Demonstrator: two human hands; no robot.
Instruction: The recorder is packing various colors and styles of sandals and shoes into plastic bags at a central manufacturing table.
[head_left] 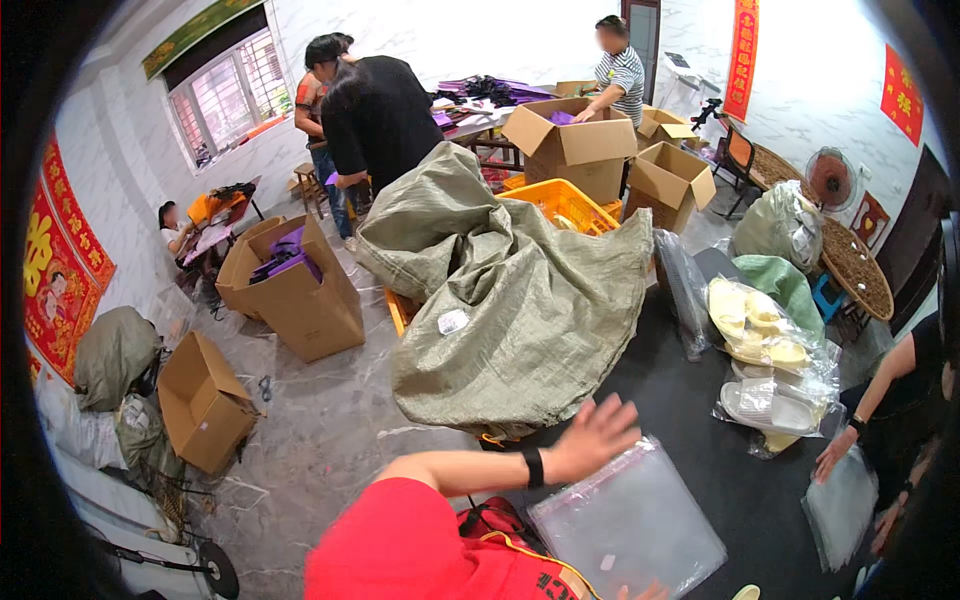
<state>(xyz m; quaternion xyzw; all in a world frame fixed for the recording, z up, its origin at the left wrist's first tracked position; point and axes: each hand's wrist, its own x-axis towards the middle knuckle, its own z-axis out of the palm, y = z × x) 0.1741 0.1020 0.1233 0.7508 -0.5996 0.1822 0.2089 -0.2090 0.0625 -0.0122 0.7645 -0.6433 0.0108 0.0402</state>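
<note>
My left hand (597,442), with a black band on its wrist, is stretched across the table beside the lower edge of a big olive woven sack (500,330). Its fingers are spread and hold nothing. Just below it lies a stack of clear plastic bags (635,525) on the black tabletop (640,400). At the bottom rim of the picture only the fingertips of my right hand (643,592) show, apart from one another, at the near edge of the stack. The rest of that hand is cut off.
Wrapped pale slippers (765,330) lie to the right. A co-worker's hands (835,455) rest by more clear bags (840,505). Behind the sack is a yellow crate (565,200). Cardboard boxes (300,290) stand on the floor, and several people work farther back.
</note>
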